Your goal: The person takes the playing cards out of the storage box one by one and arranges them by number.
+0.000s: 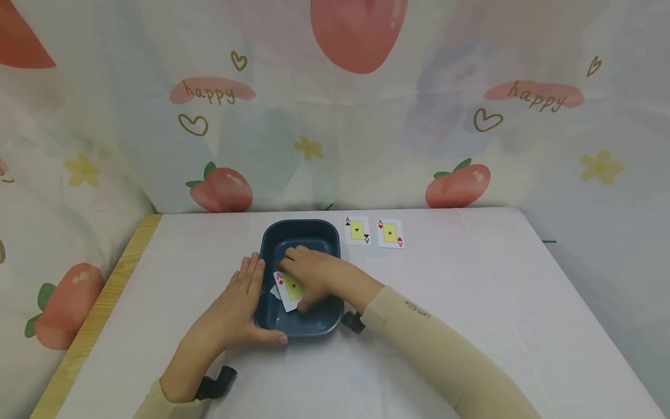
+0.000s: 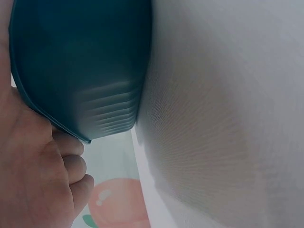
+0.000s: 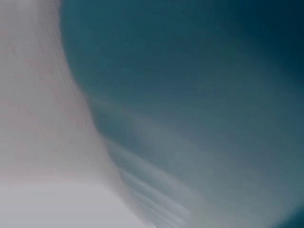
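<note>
A dark blue rectangular tray [image 1: 327, 230] stands on the white-covered table. Inside it, my right hand [image 1: 314, 276] pinches an ace of diamonds playing card [image 1: 285, 297] between thumb and fingers. The white corner of another card [image 1: 274, 291] shows from under it. My left hand [image 1: 230, 311] lies along the tray's left side, fingers straight against the rim and thumb stretched towards the near edge. The left wrist view shows the tray's outer wall [image 2: 85, 57] beside the left hand's fingers [image 2: 73, 166]. In the right wrist view the tray [image 3: 166, 95] is close and blurred; no fingers show there.
Beyond the tray's far right corner, an ace of clubs [image 1: 357, 231] and an ace of hearts [image 1: 390, 233] lie face up side by side. A fruit-patterned cloth [image 1: 366, 134] hangs behind the table. Bare wood [image 1: 94, 314] shows along the table's left edge.
</note>
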{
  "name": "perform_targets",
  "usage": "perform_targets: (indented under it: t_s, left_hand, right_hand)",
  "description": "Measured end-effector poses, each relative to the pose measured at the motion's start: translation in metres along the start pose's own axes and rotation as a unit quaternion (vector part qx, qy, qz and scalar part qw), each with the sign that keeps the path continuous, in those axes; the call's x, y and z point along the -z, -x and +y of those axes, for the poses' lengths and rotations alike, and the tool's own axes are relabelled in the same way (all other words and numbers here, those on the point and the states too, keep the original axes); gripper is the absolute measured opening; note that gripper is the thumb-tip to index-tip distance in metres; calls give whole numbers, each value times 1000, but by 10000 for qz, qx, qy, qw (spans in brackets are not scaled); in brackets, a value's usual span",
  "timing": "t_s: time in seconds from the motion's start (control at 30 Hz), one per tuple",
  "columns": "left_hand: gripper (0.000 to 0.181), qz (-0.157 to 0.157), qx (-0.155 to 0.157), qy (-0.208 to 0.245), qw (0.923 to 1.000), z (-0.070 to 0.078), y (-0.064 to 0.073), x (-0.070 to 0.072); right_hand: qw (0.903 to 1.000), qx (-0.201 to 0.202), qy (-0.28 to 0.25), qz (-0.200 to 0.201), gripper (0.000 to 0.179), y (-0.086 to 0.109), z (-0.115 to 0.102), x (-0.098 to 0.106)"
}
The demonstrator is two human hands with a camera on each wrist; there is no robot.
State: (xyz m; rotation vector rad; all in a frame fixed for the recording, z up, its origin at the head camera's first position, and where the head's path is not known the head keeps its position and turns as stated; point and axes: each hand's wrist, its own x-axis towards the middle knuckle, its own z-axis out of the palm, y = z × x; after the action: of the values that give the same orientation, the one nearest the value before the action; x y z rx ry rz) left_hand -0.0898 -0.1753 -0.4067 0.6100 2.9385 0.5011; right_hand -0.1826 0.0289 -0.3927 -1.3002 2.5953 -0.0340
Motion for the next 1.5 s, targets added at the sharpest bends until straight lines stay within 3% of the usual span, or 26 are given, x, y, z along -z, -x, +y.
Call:
perform_targets:
  t_s: [0.7,1.2,1.5]
  left_hand:
    - [147,-79,130,18,9999,0,3,-1]
    - [149,-80,164,20,9998,1,0,-2]
    - [150,-97,176,5,9998,1,-2,-1]
  right_hand:
    - [9995,-88,-277,148,86,24,9,23]
    - [9965,-556,-499,369,82,47,33,36]
    - [9955,-552,-513,583,80,54,38,50]
